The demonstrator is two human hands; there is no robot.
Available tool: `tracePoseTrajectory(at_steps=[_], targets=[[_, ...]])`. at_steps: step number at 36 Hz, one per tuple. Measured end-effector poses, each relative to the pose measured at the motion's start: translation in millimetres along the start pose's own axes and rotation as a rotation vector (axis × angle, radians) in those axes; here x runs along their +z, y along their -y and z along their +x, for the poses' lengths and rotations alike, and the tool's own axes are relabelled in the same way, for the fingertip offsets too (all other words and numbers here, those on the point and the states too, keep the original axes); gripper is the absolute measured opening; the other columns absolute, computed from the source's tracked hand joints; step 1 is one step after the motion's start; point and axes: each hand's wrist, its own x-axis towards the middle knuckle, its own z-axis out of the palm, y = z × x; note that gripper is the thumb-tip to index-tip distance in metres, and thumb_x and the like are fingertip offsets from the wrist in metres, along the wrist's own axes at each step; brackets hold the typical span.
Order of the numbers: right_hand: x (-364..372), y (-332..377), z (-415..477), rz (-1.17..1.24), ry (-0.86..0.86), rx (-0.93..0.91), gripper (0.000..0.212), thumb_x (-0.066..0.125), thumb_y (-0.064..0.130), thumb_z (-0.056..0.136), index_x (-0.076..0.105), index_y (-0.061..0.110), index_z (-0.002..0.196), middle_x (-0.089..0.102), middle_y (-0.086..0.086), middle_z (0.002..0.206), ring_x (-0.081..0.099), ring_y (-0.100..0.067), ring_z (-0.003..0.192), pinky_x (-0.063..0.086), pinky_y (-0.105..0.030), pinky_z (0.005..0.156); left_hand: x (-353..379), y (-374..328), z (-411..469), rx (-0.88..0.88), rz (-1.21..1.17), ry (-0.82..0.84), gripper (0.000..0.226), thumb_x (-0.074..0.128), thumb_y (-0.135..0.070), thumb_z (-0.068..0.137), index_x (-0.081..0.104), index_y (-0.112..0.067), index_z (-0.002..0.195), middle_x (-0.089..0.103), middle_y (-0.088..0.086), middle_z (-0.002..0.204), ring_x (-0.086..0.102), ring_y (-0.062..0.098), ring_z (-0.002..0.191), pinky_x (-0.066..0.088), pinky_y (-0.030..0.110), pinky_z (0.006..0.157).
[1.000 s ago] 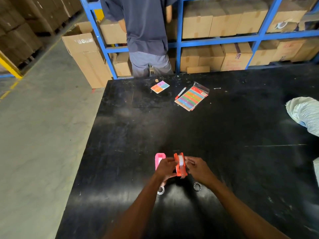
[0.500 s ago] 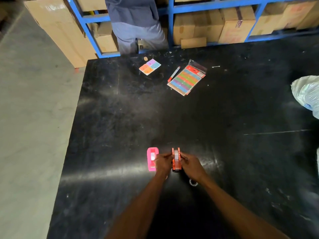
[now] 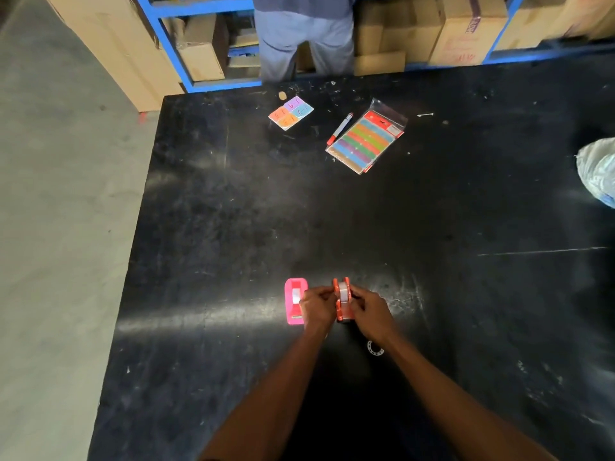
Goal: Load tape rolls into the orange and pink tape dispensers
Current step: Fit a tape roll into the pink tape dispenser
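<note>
An orange tape dispenser stands on the black table with a whitish tape roll seated between its sides. My left hand grips its left side and my right hand grips its right side. A pink tape dispenser lies flat just left of my left hand, with a pale roll showing in its opening. A clear tape ring lies on the table under my right wrist.
Far across the table lie a pack of coloured strips, a red-capped marker and a card of coloured squares. A white bag sits at the right edge. A person stands at blue shelving with cardboard boxes.
The camera has tilted down, so the table fills more of the view. Both hands stay on the orange dispenser, which has come down from a slight lift to the table.
</note>
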Motion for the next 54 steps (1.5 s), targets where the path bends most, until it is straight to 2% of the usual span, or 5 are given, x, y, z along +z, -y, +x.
tracePoseTrajectory(at_steps=[12, 18, 23, 41, 54], targets=[[11, 24, -1, -0.228, -0.241, -0.229, 0.022, 0.052, 0.022, 0.094, 0.067, 0.018, 0.109, 0.066, -0.005, 0.108, 0.061, -0.026, 0.102, 0.048, -0.043, 0.091, -47, -16, -16, 0.221, 0.117, -0.128, 0.014, 0.060, -0.018, 0.090, 0.072, -0.021, 0.097, 0.071, -0.001, 0.095, 0.067, 0.012, 0.081, 0.047, 0.009, 0.065], [37, 55, 19, -0.589, 0.099, -0.386, 0.026, 0.057, 0.029, 0.091, 0.066, 0.024, 0.116, 0.063, -0.002, 0.116, 0.058, -0.025, 0.113, 0.044, -0.042, 0.096, -113, 14, 10, 0.292, 0.051, -0.012, 0.067, 0.072, -0.011, 0.072, 0.052, -0.052, 0.121, 0.062, -0.002, 0.128, 0.063, 0.019, 0.113, 0.056, 0.043, 0.095], [61, 73, 31, -0.836, 0.213, -0.384, 0.035, 0.059, 0.032, 0.091, 0.062, 0.022, 0.125, 0.054, -0.007, 0.127, 0.055, -0.031, 0.120, 0.045, -0.046, 0.098, -143, 26, 26, 0.343, 0.550, 0.333, 0.118, 0.089, -0.027, 0.063, 0.015, -0.026, 0.155, 0.028, 0.007, 0.158, 0.031, 0.027, 0.144, 0.031, 0.045, 0.119], [73, 79, 39, -0.732, 0.298, -0.270, 0.038, 0.068, 0.029, 0.087, 0.061, 0.012, 0.120, 0.050, -0.005, 0.118, 0.058, -0.025, 0.105, 0.050, -0.038, 0.096, -136, 33, 35, 0.513, 0.527, 0.340, 0.107, 0.092, -0.033, 0.057, 0.033, -0.034, 0.146, 0.043, 0.002, 0.145, 0.042, 0.024, 0.132, 0.039, 0.039, 0.112], [52, 94, 15, -0.671, 0.296, -0.236, 0.033, 0.064, 0.018, 0.090, 0.065, 0.010, 0.122, 0.066, -0.015, 0.124, 0.060, -0.032, 0.116, 0.047, -0.042, 0.101, -142, 27, 24, 0.519, 0.595, 0.339, 0.122, 0.088, -0.030, 0.066, 0.004, -0.034, 0.155, 0.029, 0.007, 0.155, 0.030, 0.029, 0.142, 0.027, 0.050, 0.118]])
